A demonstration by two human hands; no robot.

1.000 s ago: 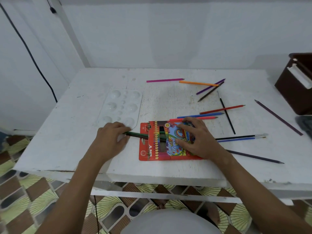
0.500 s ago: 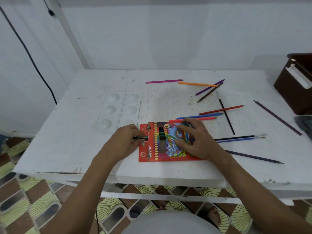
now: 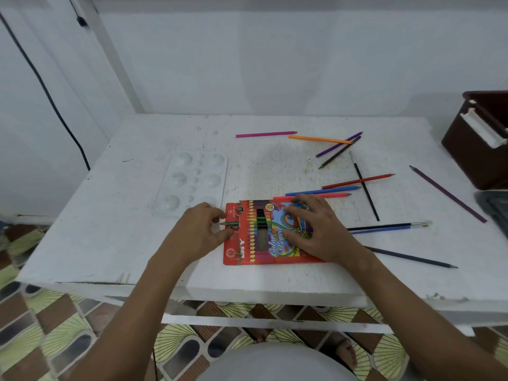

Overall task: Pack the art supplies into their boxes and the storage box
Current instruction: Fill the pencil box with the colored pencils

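Fingers point(image 3: 220, 215) of the left hand point(image 3: 196, 232) are curled narrow, thumb and forefinger pinching the blunt ends of the green pencils point(image 3: 229, 224) that poke out of the open left end of the pencil box point(image 3: 247, 251); I read this as the last push to seat them, the pinch keeping the tips aligned with the slot. The right hand point(image 3: 316, 232) lies flat on the printed face of the box, fingers spread and nearly straight, pressing it down onto the table point(image 3: 110, 215). My judgement is that this is a brace, so the light carton does not slide right as the pencils go in. The box lies flat near the front edge of the table, long side across my view. Compared with a second ago, much less of the pencils is exposed: then a long dark-green length stood out to the left of the box, half a second ago only a short stub, and now just the ends at the mouth. The left hand has closed in from beside the paint palette point(image 3: 192, 182) to touching the box end. The right hand has not shifted. Loose pencils remain scattered on the right half of the table, among them the orange pencil point(image 3: 319, 138), the pink pencil point(image 3: 265, 134) and the red pencil point(image 3: 357, 181), with the brown storage box point(image 3: 472, 149) at the far right edge, so I judge the packing well short of done.
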